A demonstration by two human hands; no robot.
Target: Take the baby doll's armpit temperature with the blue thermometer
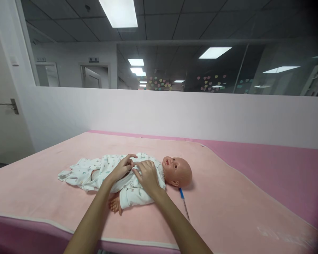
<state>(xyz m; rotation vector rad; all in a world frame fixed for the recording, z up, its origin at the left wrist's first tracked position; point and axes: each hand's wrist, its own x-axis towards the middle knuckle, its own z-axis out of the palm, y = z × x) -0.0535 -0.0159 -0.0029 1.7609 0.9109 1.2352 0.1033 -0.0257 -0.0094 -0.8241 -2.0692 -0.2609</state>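
The peach mat (235, 215) has a white-trimmed near edge and stretches well past the doll (134, 196) lying crosswise on it, both ways. Blue-capped stick (183, 200) sits just beside the doll's head. Your left hand (122, 168) is curled on the outfit (100, 167), right hand (147, 175) draped over the chest; can't tell if either grip's pinching cloth. Door sign (93, 59) way back's too small to read.

The bald doll (181, 171) lies on its back (mouth open) in white patterned clothes (134, 182), on a pink sheet (228, 201).
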